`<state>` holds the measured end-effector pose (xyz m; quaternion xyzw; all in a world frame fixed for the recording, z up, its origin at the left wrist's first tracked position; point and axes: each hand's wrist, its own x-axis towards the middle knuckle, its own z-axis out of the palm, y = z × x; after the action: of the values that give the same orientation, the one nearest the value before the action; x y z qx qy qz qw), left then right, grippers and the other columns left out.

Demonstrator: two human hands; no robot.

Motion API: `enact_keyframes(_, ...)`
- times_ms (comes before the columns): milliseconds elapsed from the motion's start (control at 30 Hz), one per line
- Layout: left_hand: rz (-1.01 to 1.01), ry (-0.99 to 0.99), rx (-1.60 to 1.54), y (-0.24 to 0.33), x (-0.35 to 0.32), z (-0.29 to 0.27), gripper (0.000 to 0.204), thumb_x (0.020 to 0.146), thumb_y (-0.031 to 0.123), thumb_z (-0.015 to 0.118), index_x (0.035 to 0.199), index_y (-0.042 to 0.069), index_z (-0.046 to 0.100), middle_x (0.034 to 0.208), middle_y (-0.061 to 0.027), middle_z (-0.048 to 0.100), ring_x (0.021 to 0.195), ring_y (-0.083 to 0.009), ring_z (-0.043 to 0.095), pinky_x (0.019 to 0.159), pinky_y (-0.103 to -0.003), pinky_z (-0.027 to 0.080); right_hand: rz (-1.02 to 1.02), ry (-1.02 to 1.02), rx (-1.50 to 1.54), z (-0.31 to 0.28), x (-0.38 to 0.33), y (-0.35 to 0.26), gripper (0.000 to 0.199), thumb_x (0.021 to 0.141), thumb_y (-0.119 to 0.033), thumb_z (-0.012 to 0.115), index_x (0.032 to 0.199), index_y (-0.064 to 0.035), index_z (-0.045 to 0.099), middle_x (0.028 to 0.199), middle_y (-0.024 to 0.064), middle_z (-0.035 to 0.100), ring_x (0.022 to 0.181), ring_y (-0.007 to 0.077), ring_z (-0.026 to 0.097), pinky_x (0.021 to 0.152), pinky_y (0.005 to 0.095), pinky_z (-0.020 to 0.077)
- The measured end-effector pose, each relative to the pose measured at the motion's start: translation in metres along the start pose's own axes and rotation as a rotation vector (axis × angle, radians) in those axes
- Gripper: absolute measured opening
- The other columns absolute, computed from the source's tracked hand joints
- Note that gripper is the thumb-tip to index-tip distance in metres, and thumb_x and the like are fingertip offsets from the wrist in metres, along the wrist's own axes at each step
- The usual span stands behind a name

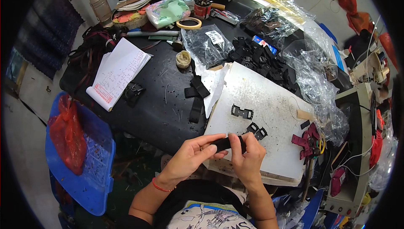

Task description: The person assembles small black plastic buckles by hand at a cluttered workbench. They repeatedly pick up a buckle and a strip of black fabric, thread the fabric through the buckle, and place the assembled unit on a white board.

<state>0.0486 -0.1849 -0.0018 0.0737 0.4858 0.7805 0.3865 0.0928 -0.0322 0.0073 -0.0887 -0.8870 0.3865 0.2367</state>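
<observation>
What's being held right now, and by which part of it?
A small dark piece. The left hand pinches its left end, the right hand its right end. Exact type unclear.

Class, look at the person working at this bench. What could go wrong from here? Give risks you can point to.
The black piece pinched between the left hand and right hand could slip and be hard to spot on the dark tabletop.

The black frame-shaped parts lie loose on the white board just beyond the fingers, so they might get knocked.

The heaped black pieces beside the board could spill onto it.
</observation>
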Motion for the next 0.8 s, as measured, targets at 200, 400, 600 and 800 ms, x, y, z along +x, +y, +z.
enact_keyframes(200, -0.117, -0.024, -0.248, 0.003, 0.000, 0.002, 0.035, 0.095, 0.007, 0.050, 0.127, -0.006, 0.046, 0.112, -0.0112, 0.058, 0.100, -0.0154, 0.061, 0.085, -0.026, 0.050, 0.018, 0.006, 0.127, -0.004, -0.005, 0.006, 0.011, 0.080, -0.004, 0.069, 0.079, 0.0006, 0.059, 0.063, 0.0091, 0.057, 0.051, 0.0163, 0.052, 0.046, 0.0274, 0.0401)
enact_keyframes(400, -0.056, -0.136, -0.298, 0.005, 0.002, -0.009, 0.033, 0.090, 0.003, 0.056, 0.122, -0.005, 0.051, 0.109, -0.0097, 0.059, 0.092, -0.0121, 0.061, 0.083, -0.024, 0.050, 0.026, -0.254, 0.694, -0.021, -0.003, 0.016, 0.030, 0.079, 0.006, 0.063, 0.108, 0.0035, 0.061, 0.092, 0.0096, 0.062, 0.078, 0.0134, 0.057, 0.069, 0.0242, 0.0470)
enact_keyframes(600, -0.030, -0.081, -0.043, 0.008, 0.002, -0.007, 0.031, 0.088, 0.003, 0.059, 0.118, -0.003, 0.055, 0.103, -0.0067, 0.062, 0.084, -0.0084, 0.060, 0.079, -0.022, 0.049, 0.504, -0.514, 1.035, -0.029, -0.001, 0.024, 0.028, 0.085, -0.004, 0.060, 0.112, 0.0027, 0.059, 0.095, 0.0073, 0.062, 0.080, 0.0097, 0.056, 0.070, 0.0228, 0.0454)
enact_keyframes(800, 0.084, -0.034, -0.046, 0.002, 0.021, -0.010, 0.032, 0.090, 0.004, 0.057, 0.121, -0.002, 0.052, 0.108, -0.0057, 0.059, 0.095, -0.0094, 0.057, 0.083, -0.024, 0.047, 0.554, -0.579, 0.932, -0.030, 0.043, 0.024, 0.027, 0.085, -0.009, 0.062, 0.109, 0.0032, 0.060, 0.088, 0.0070, 0.064, 0.074, 0.0094, 0.055, 0.066, 0.0230, 0.0448)
